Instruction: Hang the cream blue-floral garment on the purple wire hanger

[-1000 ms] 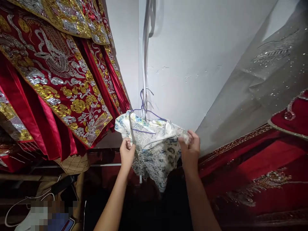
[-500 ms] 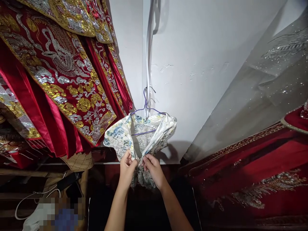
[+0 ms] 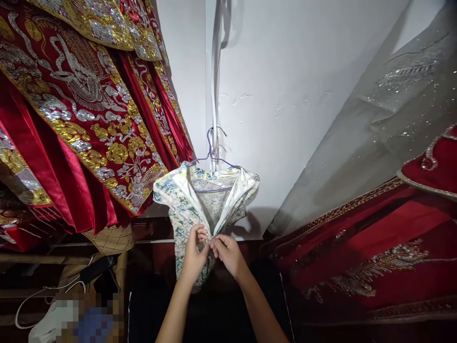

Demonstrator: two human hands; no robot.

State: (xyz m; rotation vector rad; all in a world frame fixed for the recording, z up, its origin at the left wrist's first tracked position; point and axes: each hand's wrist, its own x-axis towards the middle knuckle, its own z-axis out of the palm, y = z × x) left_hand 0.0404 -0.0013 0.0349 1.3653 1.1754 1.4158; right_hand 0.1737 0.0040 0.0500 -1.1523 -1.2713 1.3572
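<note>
A short-sleeved floral garment (image 3: 185,202), white with blue, green and yellow, hangs on a purple wire hanger (image 3: 223,162). Its front is parted in a V from the collar down to my fingers. My left hand (image 3: 196,250) pinches the left front edge at the bottom of that V. Right beside it, my right hand (image 3: 226,250) is closed on the right edge, its fingertips meeting those of the left. The fastening between my fingertips is too small to make out. My hands and forearms hide part of the garment's lower front.
A pale strap (image 3: 215,85) runs down the white wall (image 3: 285,57) to the hanger. On the left hangs a red robe (image 3: 85,114) with gold and silver embroidery. Red beaded fabric (image 3: 357,247) and sparkly sheer fabric (image 3: 403,105) fill the right. A white cable (image 3: 21,305) lies at lower left.
The garment's lower part, bunched behind my hands before, now hangs longer and more to the left. Both hands stay together at the front edges. The view has shifted slightly.
</note>
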